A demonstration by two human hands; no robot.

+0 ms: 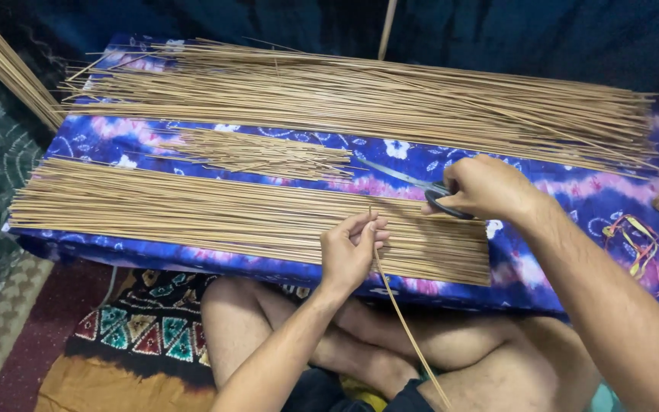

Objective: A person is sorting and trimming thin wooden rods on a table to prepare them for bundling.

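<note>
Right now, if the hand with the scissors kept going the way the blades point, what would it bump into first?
The right hand holds scissors pointing up and left. First in that line seems to be the small pile of short sticks on the flowered cloth, though depth is hard to judge.

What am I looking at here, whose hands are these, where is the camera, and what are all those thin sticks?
There is no machine here. The single picture comes from a camera worn on a person's head, looking down at their own two bare hands and crossed legs. In front of them is a low surface under a blue and purple flowered cloth. On it lie three lots of thin tan sticks: a long pile at the far side, a small heap of short pieces in the middle, and a neat row nearest the person. The left hand pinches a single stick that slants down over the lap. The right hand grips black-handled scissors. Coloured bands lie at the right.
</note>
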